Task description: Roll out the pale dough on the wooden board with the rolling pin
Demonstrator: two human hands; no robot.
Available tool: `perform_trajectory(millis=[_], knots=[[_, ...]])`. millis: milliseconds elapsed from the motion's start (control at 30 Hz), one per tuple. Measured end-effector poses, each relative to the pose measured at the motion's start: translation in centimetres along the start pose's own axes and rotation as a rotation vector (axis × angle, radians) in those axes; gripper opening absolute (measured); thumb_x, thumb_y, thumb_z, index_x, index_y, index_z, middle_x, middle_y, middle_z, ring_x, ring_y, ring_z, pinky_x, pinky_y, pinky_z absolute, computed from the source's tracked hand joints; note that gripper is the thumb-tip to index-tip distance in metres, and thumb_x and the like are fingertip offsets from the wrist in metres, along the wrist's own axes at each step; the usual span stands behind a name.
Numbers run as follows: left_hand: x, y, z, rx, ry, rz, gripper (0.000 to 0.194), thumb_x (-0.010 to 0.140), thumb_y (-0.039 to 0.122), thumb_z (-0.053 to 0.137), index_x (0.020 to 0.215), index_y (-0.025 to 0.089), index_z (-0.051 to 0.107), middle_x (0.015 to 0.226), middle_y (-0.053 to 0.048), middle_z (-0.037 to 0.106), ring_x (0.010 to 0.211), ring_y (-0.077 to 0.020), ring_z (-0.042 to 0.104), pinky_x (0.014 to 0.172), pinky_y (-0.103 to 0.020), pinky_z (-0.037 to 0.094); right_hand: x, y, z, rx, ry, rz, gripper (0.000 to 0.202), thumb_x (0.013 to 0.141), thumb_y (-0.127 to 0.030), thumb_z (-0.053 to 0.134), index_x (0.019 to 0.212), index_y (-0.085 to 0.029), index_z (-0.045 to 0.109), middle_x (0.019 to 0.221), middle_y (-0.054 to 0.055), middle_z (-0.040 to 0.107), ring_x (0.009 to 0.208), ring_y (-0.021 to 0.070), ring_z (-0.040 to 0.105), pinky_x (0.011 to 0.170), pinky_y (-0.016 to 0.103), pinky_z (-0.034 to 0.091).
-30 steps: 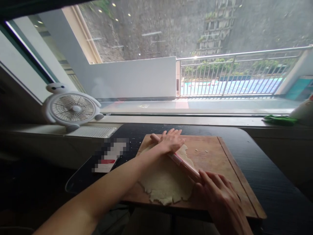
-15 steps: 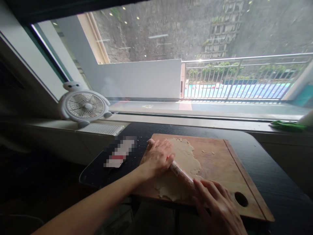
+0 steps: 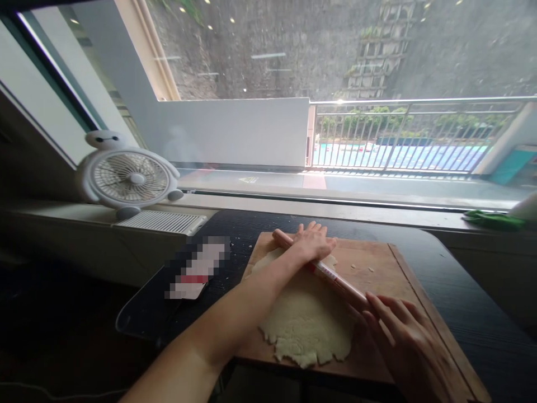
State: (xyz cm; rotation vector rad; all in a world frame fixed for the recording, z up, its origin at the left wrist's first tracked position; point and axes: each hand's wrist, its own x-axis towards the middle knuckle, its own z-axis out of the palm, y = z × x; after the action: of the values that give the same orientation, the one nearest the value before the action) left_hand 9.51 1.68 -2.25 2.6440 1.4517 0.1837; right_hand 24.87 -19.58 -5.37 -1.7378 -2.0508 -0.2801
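Observation:
A rolling pin (image 3: pixel 342 284) lies slantwise across a flat sheet of pale dough (image 3: pixel 308 319) with ragged edges. The dough rests on a wooden board (image 3: pixel 384 268). My left hand (image 3: pixel 314 242) presses flat on the upper part of the pin, its fingers stretched out over the far side. At the pin's lower right end, my right hand (image 3: pixel 403 324) rests its fingertips on the wood, fingers extended. My left forearm hides part of the dough's left side.
The board lies on a dark table (image 3: pixel 453 280). A blurred-out flat object (image 3: pixel 197 271) is at the table's left. Beyond stand a white fan (image 3: pixel 132 176) on the sill and a green cloth (image 3: pixel 493 219) at the right. Small crumbs dot the board.
Both hands and the rolling pin have moved away from me and to the right, toward the dough's far edge. More of the near dough shows. The camera view has shifted slightly.

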Motion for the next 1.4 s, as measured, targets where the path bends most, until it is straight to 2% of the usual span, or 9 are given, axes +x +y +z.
perform_trajectory(millis=[67,167,400,500,633,867,1000,1133,1400], knots=[[0.6,0.2,0.0,-0.009,-0.018,-0.004,0.057,0.088,0.054,0.023,0.124,0.019,0.049,0.131,-0.011,0.051,0.126,-0.0269,0.037,0.103,-0.055,0.025,0.1,-0.3,-0.3,-0.018,-0.013,0.007,0.032,0.092,-0.040,0.039,0.116,-0.025,0.055,0.108,0.004,0.059,0.098,0.0215,0.053,0.078,0.035,0.046],[-1.4,-0.1,-0.5,-0.013,-0.027,0.009,0.055,0.088,0.054,0.022,0.118,0.021,0.054,0.127,-0.009,0.055,0.121,-0.0270,0.042,0.102,-0.055,0.027,0.0,-1.2,-0.8,-0.032,0.016,-0.047,0.033,0.092,-0.037,0.038,0.118,-0.025,0.054,0.108,0.005,0.060,0.095,0.0208,0.056,0.076,0.034,0.047],[-13.4,-2.7,-1.2,0.045,0.208,0.064,0.056,0.091,0.052,0.021,0.133,0.022,0.041,0.142,-0.005,0.040,0.133,-0.0250,0.027,0.111,-0.045,0.015,-0.4,-4.3,-1.1,0.014,0.076,-0.238,0.035,0.090,-0.035,0.041,0.121,-0.027,0.054,0.100,0.004,0.064,0.088,0.0182,0.060,0.070,0.029,0.049],[-16.2,-3.3,-1.1,0.052,0.238,0.044,0.058,0.091,0.053,0.022,0.137,0.021,0.035,0.146,-0.005,0.033,0.137,-0.0239,0.021,0.113,-0.044,0.012,-0.3,-5.2,-1.2,0.038,0.056,-0.270,0.034,0.089,-0.034,0.041,0.119,-0.027,0.056,0.098,0.004,0.064,0.086,0.0175,0.060,0.069,0.028,0.049],[-14.5,-3.0,-0.9,0.018,0.227,0.044,0.060,0.090,0.053,0.022,0.139,0.020,0.032,0.147,-0.005,0.032,0.137,-0.0244,0.019,0.113,-0.045,0.011,0.1,-5.0,-1.6,0.031,0.001,-0.222,0.034,0.090,-0.035,0.040,0.119,-0.028,0.055,0.100,0.004,0.064,0.088,0.0193,0.060,0.071,0.030,0.050],[-3.8,-0.9,-0.4,-0.099,0.009,0.045,0.067,0.086,0.059,0.021,0.137,0.020,0.037,0.142,-0.010,0.039,0.135,-0.0304,0.023,0.110,-0.055,0.016,0.5,-1.7,-2.0,-0.020,0.001,-0.126,0.031,0.089,-0.034,0.037,0.111,-0.029,0.060,0.096,0.004,0.064,0.084,0.0210,0.060,0.066,0.032,0.050],[-0.4,0.1,0.0,-0.100,-0.003,0.009,0.065,0.086,0.056,0.022,0.133,0.017,0.043,0.136,-0.014,0.046,0.133,-0.0327,0.027,0.106,-0.059,0.022,0.5,-0.5,-2.4,-0.037,-0.012,-0.146,0.032,0.088,-0.037,0.039,0.111,-0.029,0.060,0.095,0.005,0.064,0.082,0.0212,0.060,0.067,0.032,0.049],[-2.5,-0.2,-0.3,-0.084,0.039,0.045,0.060,0.087,0.056,0.022,0.131,0.021,0.044,0.135,-0.010,0.048,0.132,-0.0315,0.029,0.106,-0.057,0.022,0.2,-0.6,-2.3,-0.034,0.022,-0.177,0.033,0.088,-0.035,0.040,0.115,-0.030,0.059,0.095,0.005,0.065,0.083,0.0210,0.060,0.065,0.031,0.049],[-13.9,-2.5,-0.6,0.021,0.272,0.079,0.057,0.091,0.049,0.023,0.132,0.014,0.041,0.141,-0.009,0.040,0.133,-0.0238,0.028,0.113,-0.044,0.013,-0.2,-4.4,-1.2,0.012,0.042,-0.249,0.033,0.090,-0.034,0.040,0.117,-0.027,0.057,0.097,0.005,0.065,0.086,0.0184,0.060,0.069,0.028,0.049]])
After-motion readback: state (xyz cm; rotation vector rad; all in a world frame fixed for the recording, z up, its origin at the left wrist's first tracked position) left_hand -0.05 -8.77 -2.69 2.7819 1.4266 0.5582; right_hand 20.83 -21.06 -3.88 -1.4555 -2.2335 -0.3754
